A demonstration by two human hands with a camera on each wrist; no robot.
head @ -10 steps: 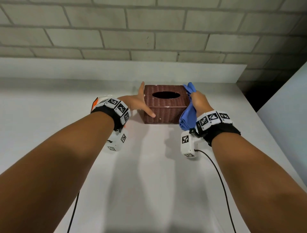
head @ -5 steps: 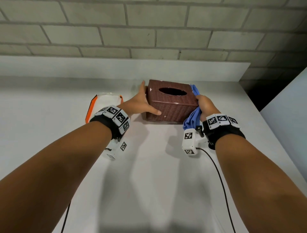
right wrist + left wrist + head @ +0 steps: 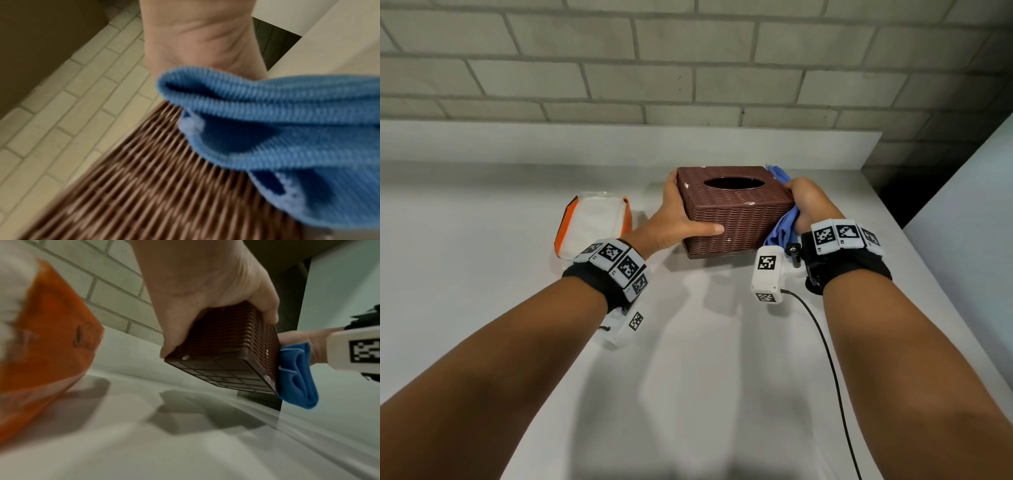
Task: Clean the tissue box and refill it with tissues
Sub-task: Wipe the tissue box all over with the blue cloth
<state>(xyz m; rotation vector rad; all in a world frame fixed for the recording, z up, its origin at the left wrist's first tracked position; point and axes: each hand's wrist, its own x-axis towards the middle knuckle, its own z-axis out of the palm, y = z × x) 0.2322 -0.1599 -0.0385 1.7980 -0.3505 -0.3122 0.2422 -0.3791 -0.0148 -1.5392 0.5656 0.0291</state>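
Observation:
A brown woven tissue box (image 3: pixel 736 212) with an oval top opening is held a little above the white counter, tilted, its grid underside (image 3: pixel 222 374) showing in the left wrist view. My left hand (image 3: pixel 674 219) grips its left side, thumb across the front face and fingers along the far left edge. My right hand (image 3: pixel 808 202) holds a bunched blue cloth (image 3: pixel 782 226) against the box's right side (image 3: pixel 144 186); the cloth (image 3: pixel 277 129) hangs in folds below the palm. The cloth (image 3: pixel 298 378) also shows past the box's lower corner. Small white specks dot the box.
An orange-and-white tissue pack (image 3: pixel 594 224) lies on the counter left of the box. A grey brick wall (image 3: pixel 688 68) and low white backsplash run behind. The counter's right edge (image 3: pixel 893 212) drops off beside a white panel. A black cable (image 3: pixel 825 359) trails from my right wrist.
The left hand went from an open touch at the box's left corner to a grip round its side. The box turned and lifted off the counter. The right hand slid the cloth down the right side.

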